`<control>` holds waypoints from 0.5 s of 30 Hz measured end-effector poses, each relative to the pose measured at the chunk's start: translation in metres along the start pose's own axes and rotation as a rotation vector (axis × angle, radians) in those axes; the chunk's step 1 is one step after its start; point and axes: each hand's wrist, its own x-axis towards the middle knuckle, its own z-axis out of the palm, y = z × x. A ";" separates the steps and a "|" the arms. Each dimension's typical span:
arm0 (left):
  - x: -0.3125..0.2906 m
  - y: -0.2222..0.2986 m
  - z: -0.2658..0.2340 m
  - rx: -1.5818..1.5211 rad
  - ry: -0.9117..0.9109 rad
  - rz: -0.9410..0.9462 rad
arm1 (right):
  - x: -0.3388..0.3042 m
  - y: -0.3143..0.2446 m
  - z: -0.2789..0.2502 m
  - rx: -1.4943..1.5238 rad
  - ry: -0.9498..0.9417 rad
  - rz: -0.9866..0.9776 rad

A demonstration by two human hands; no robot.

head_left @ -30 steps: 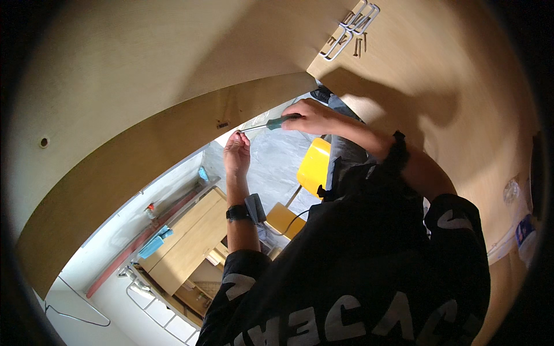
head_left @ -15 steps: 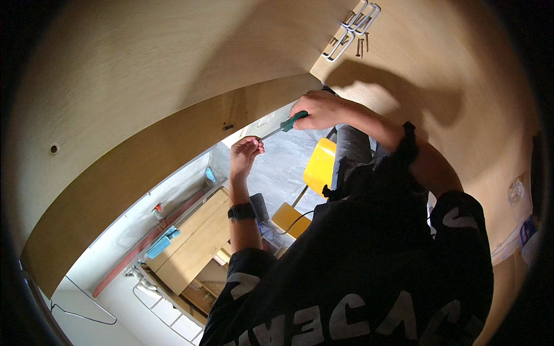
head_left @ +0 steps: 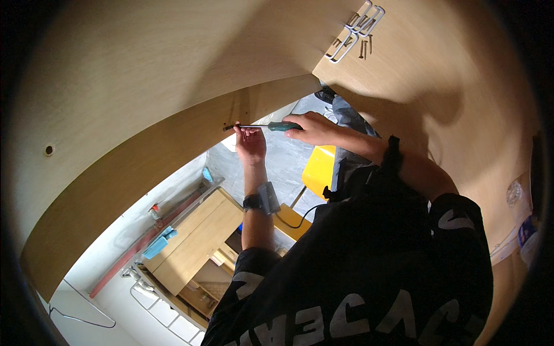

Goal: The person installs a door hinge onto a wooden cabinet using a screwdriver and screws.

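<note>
A screwdriver with a green handle [head_left: 281, 126] lies nearly level in front of the wooden board [head_left: 167, 151]. My right hand [head_left: 314, 128] is closed round the back of that handle. At the other end my left hand [head_left: 251, 144] is raised, its fingers curled at the front of the metal shaft [head_left: 254, 126]; whether they also pinch a screw is hidden. The shaft's tip points left at a small dark fitting [head_left: 228, 128] on the board; I cannot make out its exact kind. Fingertips and tip are close beside it.
Several loose screws [head_left: 363, 49] and white metal handles [head_left: 344, 47] lie on the wooden surface at upper right. Beyond the board are a yellow seat [head_left: 319, 172], a wooden cabinet [head_left: 193, 242] and a wire hanger [head_left: 83, 314]. A hole [head_left: 49, 150] marks the left panel.
Both hands have moved toward the board. The screwdriver has swung from slanted to nearly level, and its tip is now beside the dark fitting. My left hand has gone up slightly.
</note>
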 end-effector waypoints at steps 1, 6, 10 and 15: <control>0.001 -0.002 0.000 -0.037 -0.051 -0.003 | 0.000 0.001 0.001 0.002 -0.007 0.023; 0.001 -0.003 -0.002 -0.062 -0.120 0.009 | 0.009 0.004 0.006 -0.035 0.028 -0.023; 0.002 -0.002 -0.001 -0.027 -0.068 0.029 | 0.013 0.001 0.001 -0.090 0.052 -0.064; 0.001 -0.004 0.002 -0.018 -0.050 0.041 | 0.018 -0.007 -0.008 -0.142 0.018 -0.064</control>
